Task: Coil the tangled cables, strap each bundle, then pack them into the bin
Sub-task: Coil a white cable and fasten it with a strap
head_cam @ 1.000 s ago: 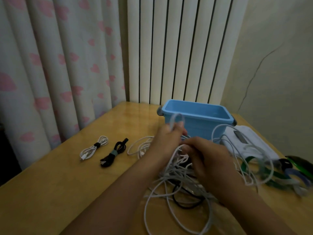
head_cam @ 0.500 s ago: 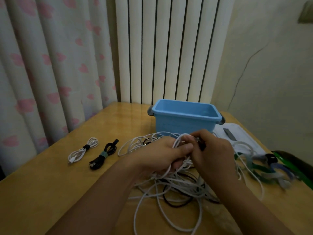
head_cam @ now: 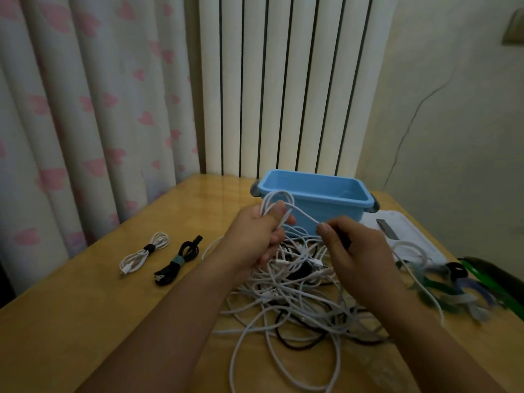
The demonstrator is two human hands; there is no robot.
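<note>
A tangle of white and black cables [head_cam: 297, 296] lies on the wooden table [head_cam: 85, 321] in front of me. My left hand [head_cam: 255, 236] grips a small loop of white cable [head_cam: 276, 198] raised above the pile. My right hand [head_cam: 357, 251] pinches the same white cable a little to the right, the strand stretched between both hands. Behind them stands the empty blue bin [head_cam: 314, 194]. At the left lie a strapped white bundle [head_cam: 143, 253] and a strapped black bundle [head_cam: 178, 260].
Loose coloured straps [head_cam: 442, 287] lie at the right, beside a white flat pouch [head_cam: 408, 231] and a green-edged dark object [head_cam: 493, 282]. Curtains and a white radiator stand behind the table. The table's left edge runs close to the curtain.
Both hands have risen and drawn apart. The left hand now holds a loop of white cable up, and the right hand has pulled the strand to the right.
</note>
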